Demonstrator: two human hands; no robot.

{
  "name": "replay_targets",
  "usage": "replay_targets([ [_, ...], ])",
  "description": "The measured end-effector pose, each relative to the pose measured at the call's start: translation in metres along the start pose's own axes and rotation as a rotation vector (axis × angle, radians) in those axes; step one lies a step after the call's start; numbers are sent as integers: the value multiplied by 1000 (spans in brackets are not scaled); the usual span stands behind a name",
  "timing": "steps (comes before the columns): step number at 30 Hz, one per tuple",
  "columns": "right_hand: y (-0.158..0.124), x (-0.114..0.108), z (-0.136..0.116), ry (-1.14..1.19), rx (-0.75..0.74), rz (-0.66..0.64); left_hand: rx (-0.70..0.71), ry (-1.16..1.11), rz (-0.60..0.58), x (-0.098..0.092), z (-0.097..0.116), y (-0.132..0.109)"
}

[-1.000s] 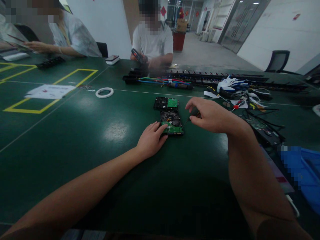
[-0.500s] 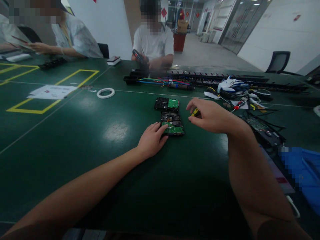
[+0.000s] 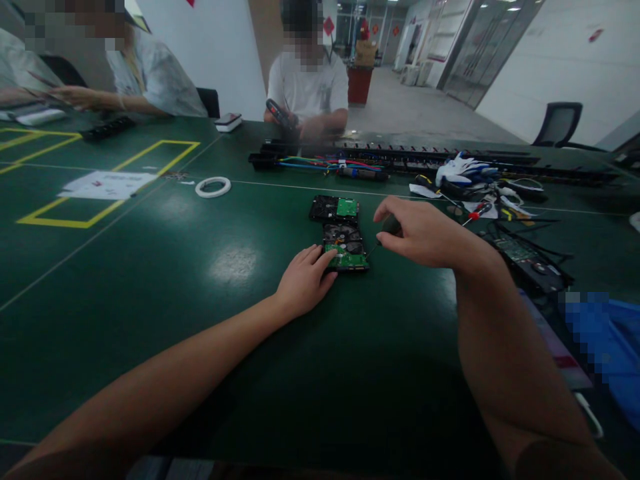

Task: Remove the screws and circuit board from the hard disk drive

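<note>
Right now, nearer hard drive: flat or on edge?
Flat: nearer hard drive lies with green circuit board facing up, left hand on it.

The right hand hides (mostly) the screwdriver handle.

You can pass on the near side of the front hard drive, above the green tabletop. Your left hand blocks its left, your right hand and screwdriver its right; another drive lies just beyond.
</note>
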State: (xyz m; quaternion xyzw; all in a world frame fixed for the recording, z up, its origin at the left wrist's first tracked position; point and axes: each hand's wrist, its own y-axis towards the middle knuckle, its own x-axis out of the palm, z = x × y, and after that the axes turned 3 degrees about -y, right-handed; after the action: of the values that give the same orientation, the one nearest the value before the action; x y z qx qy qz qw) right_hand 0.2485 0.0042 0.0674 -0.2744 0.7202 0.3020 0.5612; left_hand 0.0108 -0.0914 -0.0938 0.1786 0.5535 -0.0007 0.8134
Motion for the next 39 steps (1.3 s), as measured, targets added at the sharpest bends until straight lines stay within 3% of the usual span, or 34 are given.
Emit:
replay_targets([
  [39, 1, 0, 5, 42, -26, 4, -8, -13, -12, -1, 0, -1],
])
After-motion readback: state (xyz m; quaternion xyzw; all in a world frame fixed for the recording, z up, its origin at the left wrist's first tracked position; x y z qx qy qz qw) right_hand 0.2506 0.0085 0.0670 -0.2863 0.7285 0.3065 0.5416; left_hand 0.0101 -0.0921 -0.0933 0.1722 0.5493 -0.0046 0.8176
